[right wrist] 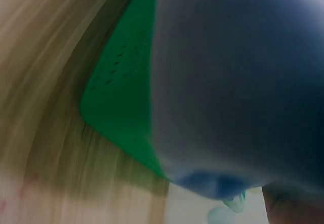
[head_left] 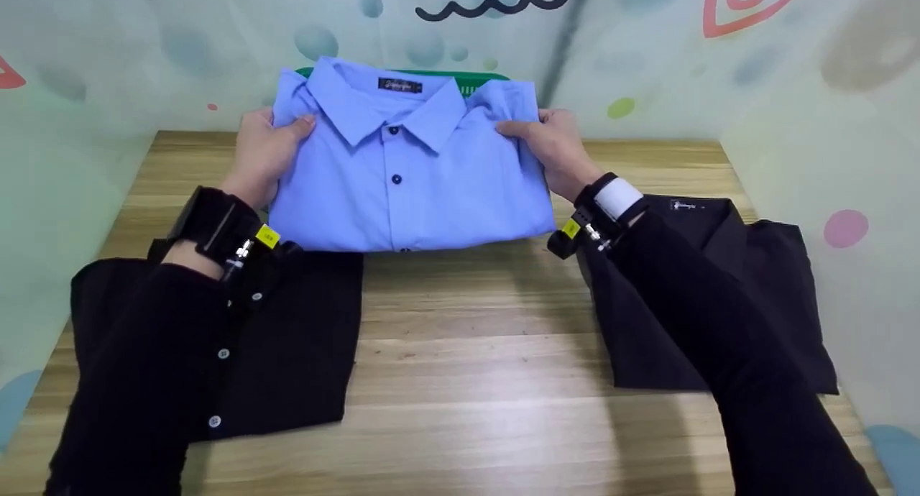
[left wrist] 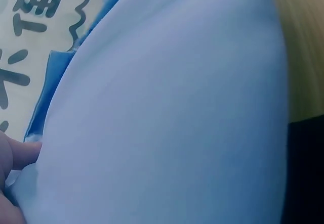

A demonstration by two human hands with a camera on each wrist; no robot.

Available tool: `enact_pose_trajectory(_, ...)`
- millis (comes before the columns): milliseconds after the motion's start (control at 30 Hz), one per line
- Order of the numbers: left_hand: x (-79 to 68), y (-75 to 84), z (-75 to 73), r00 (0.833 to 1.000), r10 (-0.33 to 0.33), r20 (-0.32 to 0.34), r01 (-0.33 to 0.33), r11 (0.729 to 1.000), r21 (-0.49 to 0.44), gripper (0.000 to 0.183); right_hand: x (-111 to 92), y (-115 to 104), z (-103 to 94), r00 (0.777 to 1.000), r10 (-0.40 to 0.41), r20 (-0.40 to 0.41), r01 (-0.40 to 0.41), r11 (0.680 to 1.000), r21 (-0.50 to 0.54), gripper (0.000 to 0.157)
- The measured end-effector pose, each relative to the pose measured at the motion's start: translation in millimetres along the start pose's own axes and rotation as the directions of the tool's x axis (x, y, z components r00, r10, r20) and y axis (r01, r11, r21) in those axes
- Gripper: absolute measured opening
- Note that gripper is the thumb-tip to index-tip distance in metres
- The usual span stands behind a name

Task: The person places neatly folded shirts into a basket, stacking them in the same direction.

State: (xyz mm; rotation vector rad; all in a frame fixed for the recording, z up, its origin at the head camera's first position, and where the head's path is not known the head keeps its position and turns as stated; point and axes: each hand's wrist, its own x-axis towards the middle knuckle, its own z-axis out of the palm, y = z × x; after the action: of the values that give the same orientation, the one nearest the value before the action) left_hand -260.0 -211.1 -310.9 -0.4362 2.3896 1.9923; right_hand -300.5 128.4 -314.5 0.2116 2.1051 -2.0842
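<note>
A folded light-blue button-up shirt (head_left: 445, 187) hangs between both hands above the table, collar up. My left hand (head_left: 260, 151) pinches its left shoulder edge, thumb on the front. On the opposite shoulder edge, my right hand (head_left: 559, 149) pinches the cloth in the same way; the fingers behind are hidden. Behind the shirt stands a green plastic basket (right wrist: 114, 102), mostly covered by the cloth in the head view. The left wrist view shows the shirt (left wrist: 167, 107) filling most of the picture, with part of the left hand (left wrist: 15, 168) at its edge.
A folded black shirt (head_left: 287, 352) with white buttons lies on the left of the wooden table (head_left: 474, 381). Another folded dark shirt (head_left: 776, 295) lies on the right, partly under the right sleeve. A patterned wall covering (head_left: 647, 57) rises behind the table.
</note>
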Motion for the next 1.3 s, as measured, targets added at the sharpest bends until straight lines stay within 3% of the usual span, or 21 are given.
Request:
enact_pose_trajectory(100, 4.2, -0.8, 2.0, 1.0, -0.008, -0.027, 0.007, 1.0, -0.023, 0.021, 0.5, 0.8, 0.2, 0.996, 0.056, 0.068, -0.061, 0.996, 0.068, 0.03)
enact_pose_trajectory(200, 7.9, 1.1, 4.3, 0.999, -0.005, -0.042, 0.004, 0.999, -0.033, 0.018, 0.1, -0.1, 0.6, 0.993, 0.071, 0.099, -0.077, 0.995, 0.056, 0.034)
enact_pose_trajectory(433, 19.6, 19.4, 5.1, 0.999, -0.032, -0.014, 0.031, 0.999, -0.022, 0.022, 3.2, -12.4, 6.8, 0.997, 0.073, 0.014, -0.071, 0.995, -0.073, 0.029)
enact_pose_trajectory(600, 32.9, 35.8, 2.3, 0.999, -0.04, -0.012, 0.041, 0.995, 0.096, 0.036, 8.4, -19.6, 15.6, 0.995, 0.048, -0.082, -0.059, 0.99, -0.131, 0.027)
enact_pose_trajectory(800, 45.6, 39.5, 2.3, 0.995, 0.079, -0.063, -0.06, 0.963, 0.264, 0.04, 16.9, -21.7, 25.5, 0.984, -0.105, -0.145, 0.08, 0.983, -0.167, 0.029)
enact_pose_trajectory(967, 50.5, 33.3, 2.8, 0.993, 0.107, -0.051, -0.078, 0.914, 0.399, 0.029, 21.5, -19.1, 30.4, 0.988, -0.084, -0.133, 0.042, 0.956, -0.291, 0.034)
enact_pose_trajectory(1100, 50.1, 27.6, 4.3, 0.996, 0.089, 0.003, -0.076, 0.837, 0.541, 0.029, 21.9, -15.1, 33.7, 0.996, -0.025, -0.09, -0.019, 0.891, -0.454, 0.03)
enact_pose_trajectory(1200, 48.4, 26.4, 4.2, 0.998, 0.046, 0.037, -0.059, 0.792, 0.607, 0.033, 20.8, -13.1, 36.2, 0.999, -0.008, -0.05, -0.02, 0.844, -0.536, 0.026)
enact_pose_trajectory(1300, 47.1, 27.0, 4.6, 0.998, 0.008, 0.055, -0.042, 0.755, 0.654, 0.04, 19.7, -11.7, 37.4, 1.0, -0.016, -0.019, 0.002, 0.818, -0.576, 0.028)
